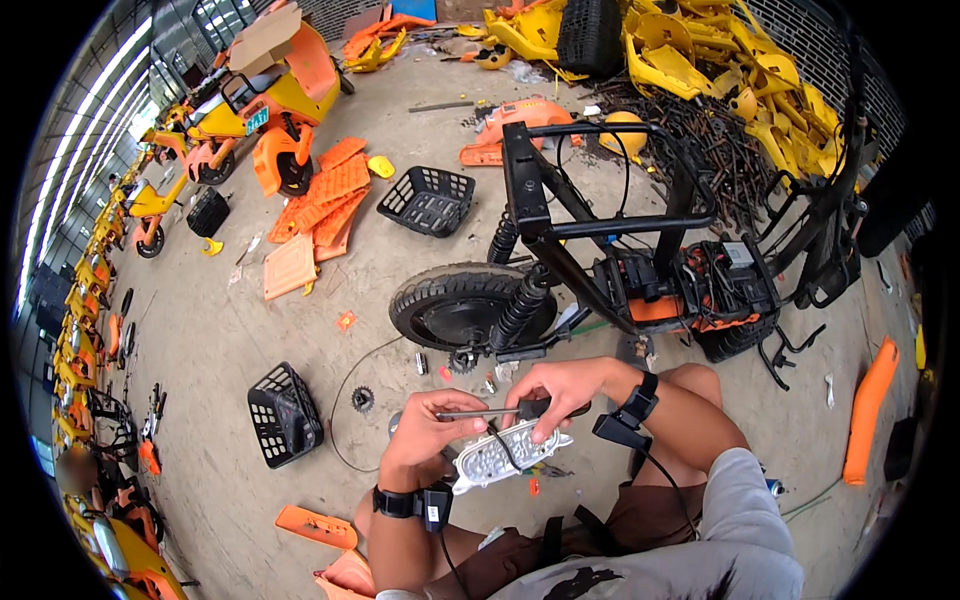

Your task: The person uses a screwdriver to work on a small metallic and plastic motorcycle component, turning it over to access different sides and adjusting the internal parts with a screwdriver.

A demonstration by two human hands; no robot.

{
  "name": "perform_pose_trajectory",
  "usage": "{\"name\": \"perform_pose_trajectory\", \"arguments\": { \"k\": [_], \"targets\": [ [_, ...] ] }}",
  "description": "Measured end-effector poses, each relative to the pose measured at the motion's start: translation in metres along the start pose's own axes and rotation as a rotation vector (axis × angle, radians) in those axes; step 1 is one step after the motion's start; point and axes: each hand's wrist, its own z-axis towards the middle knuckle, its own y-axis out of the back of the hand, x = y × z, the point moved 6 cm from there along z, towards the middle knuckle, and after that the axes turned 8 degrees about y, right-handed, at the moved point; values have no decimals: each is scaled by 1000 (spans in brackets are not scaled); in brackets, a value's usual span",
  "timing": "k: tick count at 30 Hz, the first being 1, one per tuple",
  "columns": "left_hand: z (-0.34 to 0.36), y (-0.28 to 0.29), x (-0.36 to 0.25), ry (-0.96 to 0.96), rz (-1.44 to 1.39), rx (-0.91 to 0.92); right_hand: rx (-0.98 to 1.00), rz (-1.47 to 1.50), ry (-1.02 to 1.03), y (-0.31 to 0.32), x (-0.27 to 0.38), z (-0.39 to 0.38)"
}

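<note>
Over my lap, a long tool like a screwdriver (475,413) lies level between my hands, its thin metal shaft to the left and a dark handle to the right. My left hand (425,430) is closed, with thumb and fingertips about the shaft. Around the dark handle curl the fingers of my right hand (565,392), whose thumb presses on a silver metal housing (492,460) just below. A black cable (505,450) loops across that ribbed, oblong housing. What my left fingertips touch behind the shaft is partly hidden.
Ahead stands a stripped black scooter frame (620,230) with its rear wheel (450,305) toward me. Black baskets (283,415) and a small sprocket (362,399) lie on the floor at left. Orange panels (325,195) and yellow panels (690,60) are heaped farther off.
</note>
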Motion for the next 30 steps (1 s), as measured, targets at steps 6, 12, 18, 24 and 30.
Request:
{"name": "perform_pose_trajectory", "arguments": {
  "k": [6,12,18,24,30],
  "targets": [
    [13,-12,14,-54,-228,93,-19,128,25,-9,8,0],
    [22,-5,6,-55,-280,-196,-444,595,236,14,16,-2],
    [34,-11,1,-67,-305,-285,-808,815,290,28,-8,4],
    [34,-21,-7,-240,-108,-457,-942,909,243,34,-19,4],
    [30,-15,-14,-416,117,-553,-945,951,217,37,-15,5]
  ]
}}
